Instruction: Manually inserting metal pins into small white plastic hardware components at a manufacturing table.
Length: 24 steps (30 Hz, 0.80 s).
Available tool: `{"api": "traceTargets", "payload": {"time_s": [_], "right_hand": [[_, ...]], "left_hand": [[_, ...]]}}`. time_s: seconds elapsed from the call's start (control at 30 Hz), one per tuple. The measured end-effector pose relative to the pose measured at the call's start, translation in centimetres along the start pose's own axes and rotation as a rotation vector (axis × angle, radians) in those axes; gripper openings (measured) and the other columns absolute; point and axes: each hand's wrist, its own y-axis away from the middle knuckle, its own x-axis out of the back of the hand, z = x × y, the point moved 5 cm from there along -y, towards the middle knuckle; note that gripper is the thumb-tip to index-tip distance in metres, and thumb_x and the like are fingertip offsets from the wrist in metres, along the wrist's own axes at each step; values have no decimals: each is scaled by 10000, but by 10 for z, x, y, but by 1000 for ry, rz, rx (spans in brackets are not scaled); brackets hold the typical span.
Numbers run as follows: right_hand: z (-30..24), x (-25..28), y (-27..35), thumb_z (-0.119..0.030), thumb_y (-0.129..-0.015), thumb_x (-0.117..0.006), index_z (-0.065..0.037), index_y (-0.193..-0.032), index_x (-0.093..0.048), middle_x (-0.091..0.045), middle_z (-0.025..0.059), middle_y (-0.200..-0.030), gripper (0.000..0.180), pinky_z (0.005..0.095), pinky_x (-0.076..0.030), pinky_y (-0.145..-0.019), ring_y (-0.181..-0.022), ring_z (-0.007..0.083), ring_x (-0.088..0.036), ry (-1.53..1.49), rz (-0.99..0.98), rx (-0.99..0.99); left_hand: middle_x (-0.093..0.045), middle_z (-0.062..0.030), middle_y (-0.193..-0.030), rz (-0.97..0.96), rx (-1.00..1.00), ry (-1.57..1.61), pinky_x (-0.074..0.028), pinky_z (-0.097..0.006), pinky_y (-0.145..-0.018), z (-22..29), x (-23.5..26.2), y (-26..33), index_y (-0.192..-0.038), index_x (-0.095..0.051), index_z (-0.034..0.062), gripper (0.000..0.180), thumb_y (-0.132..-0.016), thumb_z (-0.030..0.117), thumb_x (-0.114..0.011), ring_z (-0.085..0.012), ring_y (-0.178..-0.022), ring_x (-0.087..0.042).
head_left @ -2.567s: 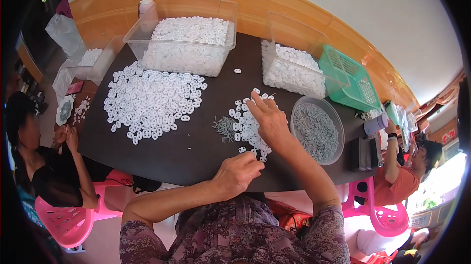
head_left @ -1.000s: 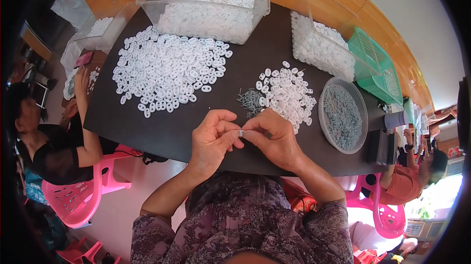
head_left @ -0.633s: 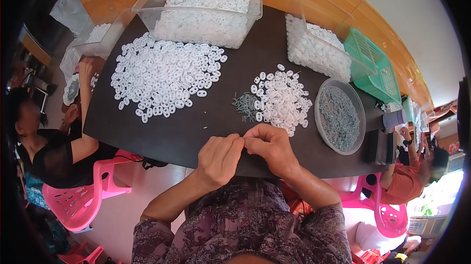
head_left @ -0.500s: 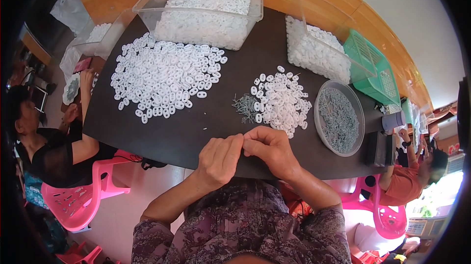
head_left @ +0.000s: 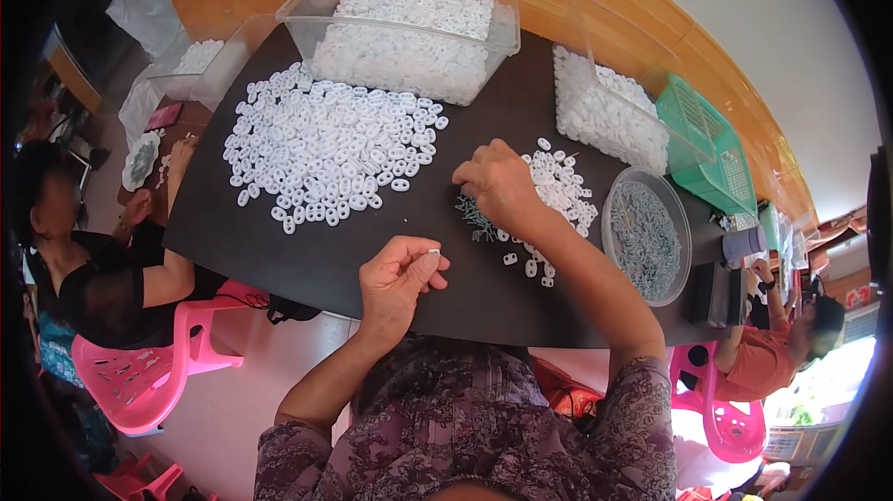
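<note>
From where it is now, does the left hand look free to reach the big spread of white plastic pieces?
Probably yes. The left hand pinches one small white piece, and only bare dark table lies between it and the big spread of white pieces.

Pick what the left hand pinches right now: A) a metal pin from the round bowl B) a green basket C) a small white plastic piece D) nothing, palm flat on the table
C: the left hand holds a small white piece between thumb and fingertips near the table edge, while the right hand reaches out to the small metal bits beside the smaller white pile.
</note>
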Motion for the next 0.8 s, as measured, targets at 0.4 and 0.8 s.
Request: {"api": "traceTargets", "payload": {"time_s": [0.4,0.8], "right_hand": [[-14,-10,-11,12,-644,-588,-48,-707,-531,-518,99,-740,103,375,-385,-672,-777,278,-480,232,-122,218],[-12,-7,-11,-51,-704,-620,-49,-691,-516,-525,117,-734,105,390,-392,-672,-751,279,-487,197,-114,229]], "left_hand": [[-671,-114,-834,-7,20,161,-446,-207,-550,-4,5,-6,-967,-592,-29,135,-911,94,-600,-118,-623,-616],[-669,-108,-819,25,30,158,-439,-208,-549,-1,4,-7,-944,-611,-26,128,-897,93,-618,-121,-614,-613]]}}
